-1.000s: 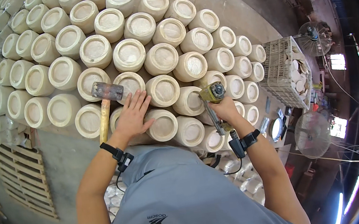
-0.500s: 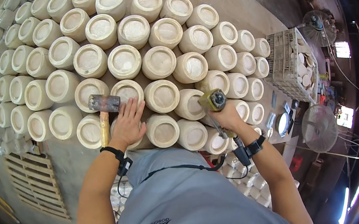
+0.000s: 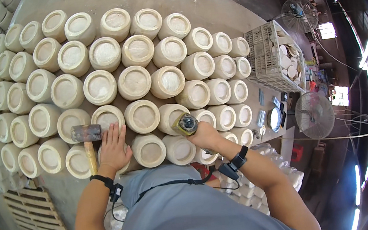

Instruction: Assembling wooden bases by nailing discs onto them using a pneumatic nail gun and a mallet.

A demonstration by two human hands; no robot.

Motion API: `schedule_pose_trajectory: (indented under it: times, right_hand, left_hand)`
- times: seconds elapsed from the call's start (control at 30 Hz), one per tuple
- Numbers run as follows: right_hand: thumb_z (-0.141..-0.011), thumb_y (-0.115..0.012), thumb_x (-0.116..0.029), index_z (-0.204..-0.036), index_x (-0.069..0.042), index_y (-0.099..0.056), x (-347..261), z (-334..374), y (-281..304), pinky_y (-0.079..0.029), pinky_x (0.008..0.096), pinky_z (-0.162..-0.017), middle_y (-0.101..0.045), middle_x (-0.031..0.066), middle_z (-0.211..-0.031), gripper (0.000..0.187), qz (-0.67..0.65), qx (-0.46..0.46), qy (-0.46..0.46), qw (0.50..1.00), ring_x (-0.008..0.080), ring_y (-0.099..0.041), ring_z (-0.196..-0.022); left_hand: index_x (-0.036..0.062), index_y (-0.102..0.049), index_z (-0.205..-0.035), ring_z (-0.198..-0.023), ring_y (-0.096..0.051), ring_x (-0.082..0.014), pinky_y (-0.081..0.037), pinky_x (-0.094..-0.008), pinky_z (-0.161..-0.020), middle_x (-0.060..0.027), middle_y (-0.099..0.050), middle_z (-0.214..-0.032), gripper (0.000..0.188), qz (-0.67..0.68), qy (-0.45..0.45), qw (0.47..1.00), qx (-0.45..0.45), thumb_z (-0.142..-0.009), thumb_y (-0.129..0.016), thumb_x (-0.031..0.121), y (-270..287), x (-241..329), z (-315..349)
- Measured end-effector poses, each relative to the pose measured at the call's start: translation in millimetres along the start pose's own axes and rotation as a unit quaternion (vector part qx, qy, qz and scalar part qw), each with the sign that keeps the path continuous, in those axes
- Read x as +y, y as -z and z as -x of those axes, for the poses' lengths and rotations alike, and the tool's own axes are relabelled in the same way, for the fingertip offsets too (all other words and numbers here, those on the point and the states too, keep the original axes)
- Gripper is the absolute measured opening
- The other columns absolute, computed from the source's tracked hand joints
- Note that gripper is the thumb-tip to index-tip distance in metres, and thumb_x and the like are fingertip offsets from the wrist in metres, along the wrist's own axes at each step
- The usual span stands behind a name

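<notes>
Rows of cream, barrel-shaped blocks (image 3: pixel 134 82) with round recessed tops stand close together before me. My left hand (image 3: pixel 113 148) lies palm down with fingers extended, its fingertips on the rim of one block (image 3: pixel 106 115). Beside it, a mallet (image 3: pixel 87 133) with a dark head and wooden handle rests on the neighbouring block. My right hand (image 3: pixel 207 136) is wrapped round the handle of a yellow-green power tool (image 3: pixel 184 124) with a dark round end. The tool is over the edge of another block; its lower end and exact kind are hidden.
A slatted plastic crate (image 3: pixel 274 57) of pale discs stands at the right. Nearby are small tools (image 3: pixel 261 120), a round white-faced object (image 3: pixel 275 120) and two fans (image 3: pixel 314 115). A wooden pallet (image 3: pixel 37 211) lies on the floor at left. Wrapped stacks (image 3: pixel 278 167) stand beside me.
The view has shifted, so the blocks appear further left and lower. My right hand has brought the power tool slightly left across the blocks. My left hand stays on the same block.
</notes>
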State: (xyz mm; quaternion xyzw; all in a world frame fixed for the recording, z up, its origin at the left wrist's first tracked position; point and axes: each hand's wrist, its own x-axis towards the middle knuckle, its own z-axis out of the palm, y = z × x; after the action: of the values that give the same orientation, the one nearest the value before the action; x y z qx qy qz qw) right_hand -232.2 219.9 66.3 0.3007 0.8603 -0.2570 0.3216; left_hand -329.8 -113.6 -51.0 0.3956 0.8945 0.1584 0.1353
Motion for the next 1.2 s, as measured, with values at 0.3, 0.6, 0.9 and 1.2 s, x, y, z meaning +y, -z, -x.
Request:
schedule_pose_trajectory:
  times: [0.3, 0.6, 0.9, 1.2]
  right_hand:
    - [-0.082, -0.079, -0.037, -0.109, -0.002, -0.076, -25.5, -10.9, 83.5, -0.058, 0.0441, -0.077, -0.077, 0.0202, -0.090, 0.043, -0.121, 0.031, -0.022, 0.992, 0.0351, -0.075, -0.086]
    - [-0.083, -0.078, -0.039, -0.089, 0.005, -0.074, -47.9, -101.8, 117.4, -0.052, 0.0389, -0.056, -0.068, 0.0131, -0.065, 0.045, -0.094, 0.068, -0.031, 0.993, 0.0236, -0.067, -0.055]
    - [-0.083, -0.077, -0.040, -0.092, 0.007, -0.074, -56.1, -119.3, 116.7, -0.053, 0.0394, -0.059, -0.070, 0.0158, -0.068, 0.049, -0.060, 0.061, -0.040, 0.995, 0.0242, -0.068, -0.056]
    - [-0.086, -0.076, -0.033, -0.100, 0.006, -0.073, -53.6, -116.6, 123.4, -0.050, 0.0357, -0.050, -0.069, 0.0127, -0.071, 0.041, -0.108, 0.017, -0.043, 0.993, 0.0187, -0.064, -0.052]
  left_hand:
    - [0.0041, -0.027, -0.161, -0.149, -0.032, -0.0433, -0.028, -0.0548, -0.121, -0.0261, -0.036, -0.159, 0.085, 0.014, -0.028, 0.999, -0.036, -0.090, -0.058, 0.037, 8.5, -8.4, -5.1]
    - [0.0035, -0.031, -0.160, -0.150, -0.032, -0.0436, -0.026, -0.0561, -0.121, -0.0275, -0.035, -0.160, 0.084, 0.016, -0.028, 0.999, -0.042, -0.087, -0.057, 0.037, 0.4, -7.7, -1.8]
    - [0.0034, -0.050, -0.146, -0.140, -0.046, -0.0417, -0.040, -0.0527, -0.113, -0.0215, -0.050, -0.149, 0.067, 0.144, 0.016, 0.986, 0.088, -0.085, -0.070, 0.020, 22.3, 5.9, 20.8]
    - [0.0050, -0.070, -0.109, -0.081, -0.062, -0.0363, -0.051, -0.0440, -0.073, -0.0138, -0.063, -0.089, 0.033, 0.194, 0.171, 0.963, 0.074, -0.078, -0.067, -0.003, 53.8, 21.6, 216.9]
